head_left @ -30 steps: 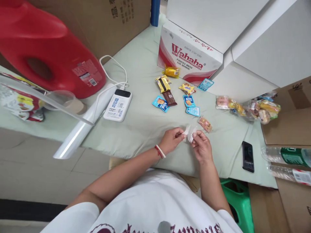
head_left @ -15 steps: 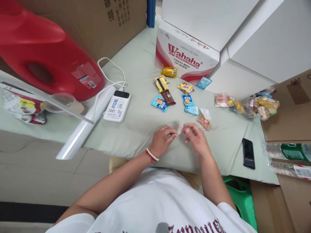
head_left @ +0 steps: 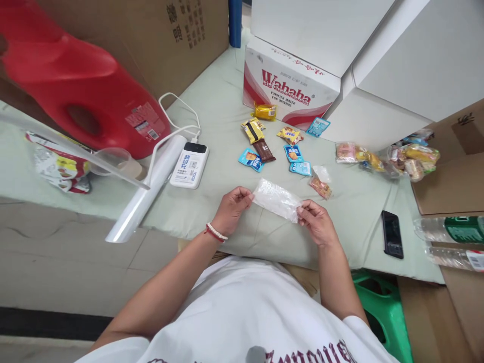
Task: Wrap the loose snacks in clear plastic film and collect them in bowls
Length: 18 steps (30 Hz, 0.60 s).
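Your left hand (head_left: 231, 209) and right hand (head_left: 316, 225) are each pinched on one end of a clear plastic bag (head_left: 277, 199), holding it stretched flat just above the green-covered table (head_left: 227, 126). Its long axis runs roughly left to right, tilted a bit so the left end sits further from you and the right end closer.

For readable stuff: the white and red carton (head_left: 293, 93) at the back says "Wahaha" in big red letters, with a smaller line under it that looks like "purified water for drinking". The cardboard box (head_left: 151, 35) at the top left has dark printed characters I can't make out. The white power bank (head_left: 190, 165) has blue print on it, too small to read, and the red jug (head_left: 75, 91) has a label with a barcode.

Small snack packets (head_left: 264, 146) lie scattered between the bag and the carton, and a black phone (head_left: 392, 234) lies off to your right.
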Each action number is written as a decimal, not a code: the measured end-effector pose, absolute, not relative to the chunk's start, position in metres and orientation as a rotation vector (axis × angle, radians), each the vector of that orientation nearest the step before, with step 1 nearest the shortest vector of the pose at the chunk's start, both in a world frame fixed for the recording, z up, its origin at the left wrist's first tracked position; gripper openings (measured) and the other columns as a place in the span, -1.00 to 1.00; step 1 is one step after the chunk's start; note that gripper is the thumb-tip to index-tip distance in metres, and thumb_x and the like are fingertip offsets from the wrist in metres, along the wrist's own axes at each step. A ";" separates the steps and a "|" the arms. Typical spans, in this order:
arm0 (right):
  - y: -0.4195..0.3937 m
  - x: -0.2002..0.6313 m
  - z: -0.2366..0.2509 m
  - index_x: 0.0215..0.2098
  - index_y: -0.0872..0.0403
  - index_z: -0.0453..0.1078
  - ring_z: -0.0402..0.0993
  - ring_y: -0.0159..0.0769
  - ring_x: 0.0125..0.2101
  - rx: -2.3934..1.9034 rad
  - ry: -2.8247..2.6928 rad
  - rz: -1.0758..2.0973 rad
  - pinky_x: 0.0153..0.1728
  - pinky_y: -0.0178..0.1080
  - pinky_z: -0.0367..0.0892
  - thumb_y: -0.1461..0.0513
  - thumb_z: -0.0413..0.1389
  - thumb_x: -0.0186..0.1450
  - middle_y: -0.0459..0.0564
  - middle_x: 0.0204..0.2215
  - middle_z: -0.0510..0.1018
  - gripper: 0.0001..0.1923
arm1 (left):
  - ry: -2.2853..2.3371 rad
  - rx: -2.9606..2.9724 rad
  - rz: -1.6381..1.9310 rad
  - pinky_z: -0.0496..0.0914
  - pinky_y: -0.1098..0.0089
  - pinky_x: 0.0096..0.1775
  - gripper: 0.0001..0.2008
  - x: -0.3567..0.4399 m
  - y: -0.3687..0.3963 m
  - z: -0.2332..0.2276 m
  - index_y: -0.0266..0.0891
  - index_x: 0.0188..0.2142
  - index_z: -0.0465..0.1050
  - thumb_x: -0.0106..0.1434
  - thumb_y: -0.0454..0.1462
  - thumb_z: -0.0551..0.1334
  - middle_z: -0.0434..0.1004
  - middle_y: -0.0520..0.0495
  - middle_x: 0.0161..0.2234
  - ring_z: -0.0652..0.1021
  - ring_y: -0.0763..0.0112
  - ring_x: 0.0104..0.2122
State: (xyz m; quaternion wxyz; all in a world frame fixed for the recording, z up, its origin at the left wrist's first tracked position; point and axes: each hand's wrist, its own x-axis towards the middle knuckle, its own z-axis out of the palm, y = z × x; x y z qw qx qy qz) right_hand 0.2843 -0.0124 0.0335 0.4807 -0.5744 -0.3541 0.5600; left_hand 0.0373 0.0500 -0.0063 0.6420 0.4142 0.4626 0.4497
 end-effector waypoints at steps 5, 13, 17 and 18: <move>-0.026 0.276 0.022 -0.31 -0.03 0.60 0.32 -0.37 -0.51 -1.472 -1.088 1.128 -0.42 -0.29 0.26 0.01 0.37 0.23 -0.15 -0.51 0.49 -0.77 | 1.395 1.063 1.191 0.32 0.44 -0.31 -0.65 0.039 0.043 0.000 -0.16 -0.35 0.35 0.12 -0.02 0.41 0.42 0.08 -0.39 0.41 0.47 -0.39; -0.039 0.253 0.017 -0.24 -0.10 0.64 0.40 -0.27 -0.38 -1.427 -1.369 0.899 -0.31 -0.23 0.32 0.09 0.28 0.34 -0.07 -0.36 0.55 -0.89 | 1.182 1.023 0.729 0.26 0.42 -0.49 -0.63 0.076 0.011 0.008 -0.18 -0.44 0.38 0.17 0.05 0.34 0.37 0.10 -0.59 0.38 0.46 -0.56; -0.059 0.260 0.008 -0.23 -0.08 0.60 0.39 -0.29 -0.41 -1.475 -1.174 1.032 -0.31 -0.24 0.35 0.00 0.28 0.33 -0.10 -0.40 0.54 -0.79 | 1.115 0.911 0.830 0.38 0.42 -0.38 -0.69 0.073 0.010 0.004 -0.18 -0.43 0.35 0.10 -0.03 0.36 0.41 0.08 -0.49 0.47 0.44 -0.45; -0.063 0.264 0.006 -0.20 -0.07 0.60 0.41 -0.29 -0.39 -1.474 -1.114 1.099 -0.30 -0.24 0.38 -0.04 0.28 0.32 -0.09 -0.38 0.56 -0.74 | 1.110 0.937 0.863 0.40 0.41 -0.33 -0.70 0.070 0.008 0.004 -0.19 -0.43 0.36 0.11 -0.05 0.36 0.42 0.08 -0.47 0.48 0.45 -0.42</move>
